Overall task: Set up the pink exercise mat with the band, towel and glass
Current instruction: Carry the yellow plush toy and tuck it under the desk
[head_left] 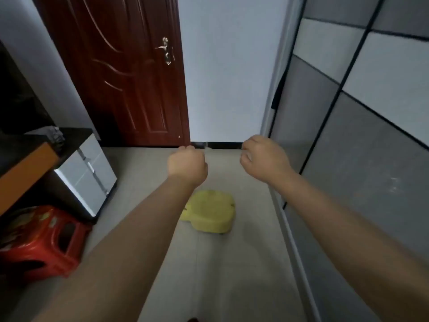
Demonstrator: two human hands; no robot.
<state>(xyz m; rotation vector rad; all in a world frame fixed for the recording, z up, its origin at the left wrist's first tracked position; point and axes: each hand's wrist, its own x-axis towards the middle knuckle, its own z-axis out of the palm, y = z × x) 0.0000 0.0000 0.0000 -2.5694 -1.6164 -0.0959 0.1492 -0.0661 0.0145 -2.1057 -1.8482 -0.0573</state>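
Note:
Both my arms stretch forward over the grey floor. My left hand (187, 162) is curled into a fist with nothing visible in it. My right hand (261, 157) is also curled shut, its knuckles facing away, and I see nothing held in it. No pink mat, band, towel or glass appears in the head view.
A yellow plastic stool (212, 211) stands on the floor just beyond my left forearm. A red stool (39, 240) sits at the left beside a white cabinet (87, 175). A dark red door (130, 73) is ahead, a grey-panelled wardrobe (362, 135) along the right.

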